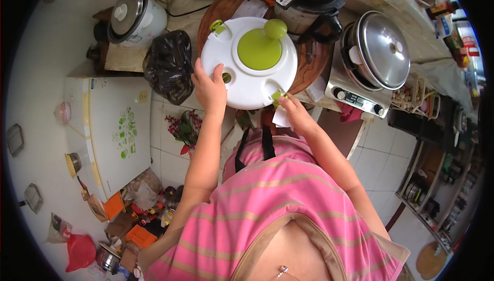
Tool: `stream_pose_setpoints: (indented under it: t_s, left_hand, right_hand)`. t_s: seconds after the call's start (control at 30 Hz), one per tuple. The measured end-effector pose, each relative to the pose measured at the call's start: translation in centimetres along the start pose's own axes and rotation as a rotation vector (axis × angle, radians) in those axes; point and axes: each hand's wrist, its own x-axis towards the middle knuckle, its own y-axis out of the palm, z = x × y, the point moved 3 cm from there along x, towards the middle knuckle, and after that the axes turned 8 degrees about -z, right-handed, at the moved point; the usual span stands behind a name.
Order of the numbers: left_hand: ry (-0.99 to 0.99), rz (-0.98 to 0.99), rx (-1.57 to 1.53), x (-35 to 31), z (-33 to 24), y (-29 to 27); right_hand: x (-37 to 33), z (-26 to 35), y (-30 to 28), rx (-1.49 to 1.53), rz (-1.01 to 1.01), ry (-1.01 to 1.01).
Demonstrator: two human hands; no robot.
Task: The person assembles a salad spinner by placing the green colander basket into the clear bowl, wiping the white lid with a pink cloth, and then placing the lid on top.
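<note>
A round salad spinner (pixel 247 89) with a white lid and a green crank handle (pixel 276 29) is in front of me on a round wooden board. My left hand (pixel 211 91) is closed on the lid's left edge, thumb on top near a small round hole. At the lid's near right edge, the fingers of my right hand (pixel 297 113) close on a green clip (pixel 278 97). A white piece like paper (pixel 282 118) hangs just under those fingers; whether I hold it I cannot tell. Another green clip (pixel 218 26) sits at the far left. The bowl underneath is hidden.
Behind the wooden board's (pixel 315 65) right side stands a black blender-like appliance (pixel 309 13). A lidded metal pan (pixel 385 49) rests on a cooktop (pixel 355 95) to the right. On the left are a black plastic bag (pixel 169 67), a rice cooker (pixel 138 17) and a white fridge (pixel 121 132).
</note>
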Motion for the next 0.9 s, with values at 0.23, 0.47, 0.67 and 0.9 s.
stream_pose_setpoints:
  t_s: [0.23, 0.47, 0.67, 0.9]
  left_hand:
    - [-0.030, -0.098, -0.026, -3.4, 1.6, -1.3]
    - [0.122, -0.154, -0.086, 3.7, 1.9, -1.8]
    - [0.119, 0.112, -0.046, 9.6, -0.3, -0.7]
    - [0.111, 0.157, -0.111, 10.9, 0.9, 0.1]
  right_hand:
    - [1.2, 2.7, -0.9, -0.211, -0.127, -0.202]
    - [3.3, 4.1, -2.3, -0.293, -0.167, -0.289]
    - [4.1, 5.5, -2.9, -0.337, -0.209, -0.323]
    - [5.1, 6.5, -3.7, -0.369, -0.193, -0.269]
